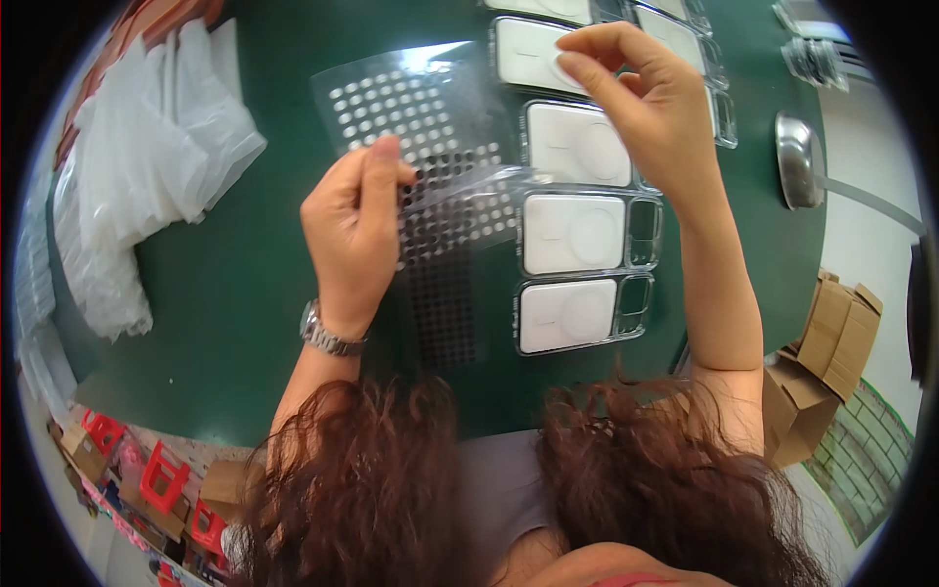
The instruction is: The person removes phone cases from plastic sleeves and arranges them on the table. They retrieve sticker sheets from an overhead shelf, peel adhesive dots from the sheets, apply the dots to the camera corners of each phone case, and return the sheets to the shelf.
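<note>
My left hand (354, 220), with a metal watch (330, 333) on its wrist, is closed on a clear sheet (391, 106) dotted with rows of small round stickers. The sheet hangs over the table, partly folded near my fingers. My right hand (653, 103) pinches thumb and forefinger together above a clear phone case (528, 57) with a white insert. Whatever lies between those fingertips is too small to make out. Closer to me, three like cases lie in a column: one case (572, 145), a second case (572, 235) and a third case (567, 316).
More cases (675, 39) lie beyond my right hand on the green table (215, 323). White plastic bags (161, 147) are heaped at the left. A round metal dish (800, 161) stands near the right edge. Cardboard boxes (839, 333) and red stools (164, 477) stand off the table.
</note>
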### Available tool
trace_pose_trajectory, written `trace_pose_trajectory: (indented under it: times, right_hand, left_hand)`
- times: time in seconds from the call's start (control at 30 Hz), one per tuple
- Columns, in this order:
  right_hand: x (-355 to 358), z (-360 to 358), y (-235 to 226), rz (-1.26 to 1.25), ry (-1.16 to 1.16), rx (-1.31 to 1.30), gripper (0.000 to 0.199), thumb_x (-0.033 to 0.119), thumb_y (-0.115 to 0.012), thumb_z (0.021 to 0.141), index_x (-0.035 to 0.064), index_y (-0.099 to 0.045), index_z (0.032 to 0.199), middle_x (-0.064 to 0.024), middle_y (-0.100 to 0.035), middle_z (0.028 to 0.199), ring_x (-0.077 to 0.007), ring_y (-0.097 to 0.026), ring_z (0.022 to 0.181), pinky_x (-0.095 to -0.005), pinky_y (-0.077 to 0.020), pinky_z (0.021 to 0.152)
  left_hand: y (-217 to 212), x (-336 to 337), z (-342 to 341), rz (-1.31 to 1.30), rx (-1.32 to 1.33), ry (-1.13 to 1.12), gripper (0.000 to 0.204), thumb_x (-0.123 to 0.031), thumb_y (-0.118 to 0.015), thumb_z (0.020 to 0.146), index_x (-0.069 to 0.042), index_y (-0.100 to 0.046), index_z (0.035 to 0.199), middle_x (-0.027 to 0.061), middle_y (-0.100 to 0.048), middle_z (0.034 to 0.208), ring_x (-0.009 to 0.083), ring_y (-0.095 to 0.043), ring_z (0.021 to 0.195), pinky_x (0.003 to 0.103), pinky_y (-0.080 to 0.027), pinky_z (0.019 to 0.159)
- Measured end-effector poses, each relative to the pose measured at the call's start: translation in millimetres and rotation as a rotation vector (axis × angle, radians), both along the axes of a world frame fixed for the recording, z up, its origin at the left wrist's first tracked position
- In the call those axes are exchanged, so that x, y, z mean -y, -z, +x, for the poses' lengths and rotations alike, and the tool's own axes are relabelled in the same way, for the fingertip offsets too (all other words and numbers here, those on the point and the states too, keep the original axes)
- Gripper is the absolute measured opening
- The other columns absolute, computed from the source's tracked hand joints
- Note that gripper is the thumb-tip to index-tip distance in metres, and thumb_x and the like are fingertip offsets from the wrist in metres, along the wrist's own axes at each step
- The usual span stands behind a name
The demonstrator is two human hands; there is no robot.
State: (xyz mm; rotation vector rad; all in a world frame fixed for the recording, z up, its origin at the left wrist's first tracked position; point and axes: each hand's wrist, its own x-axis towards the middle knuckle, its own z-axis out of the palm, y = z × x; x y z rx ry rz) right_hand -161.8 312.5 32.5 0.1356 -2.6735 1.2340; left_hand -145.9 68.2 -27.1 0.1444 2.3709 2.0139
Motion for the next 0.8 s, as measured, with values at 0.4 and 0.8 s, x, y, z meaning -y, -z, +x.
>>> trace_pose_trajectory:
  times: [0.4,0.8]
  right_hand:
    - [74,32,28,0.18,-0.219,-0.231,0.006,0.008,-0.067,0.082,0.0071,-0.069,0.088,-0.0042,-0.061,0.082,-0.0252,-0.059,0.079,-0.0361,-0.0509,0.068]
    - [83,40,32,0.234,-0.166,-0.301,0.004,0.008,-0.067,0.081,0.0043,-0.064,0.083,-0.0067,-0.06,0.082,-0.0265,-0.06,0.084,-0.0367,-0.0524,0.068]
  left_hand:
    - [0,5,2,0.075,0.02,0.058,0.035,-0.027,-0.059,0.1,0.003,-0.071,0.085,0.0045,-0.06,0.068,0.0079,-0.05,0.062,0.025,-0.039,0.056]
    - [2,5,4,0.008,-0.078,0.092,0.032,-0.024,-0.057,0.102,0.003,-0.072,0.091,-0.0033,-0.061,0.073,0.0026,-0.046,0.065,0.019,-0.038,0.059]
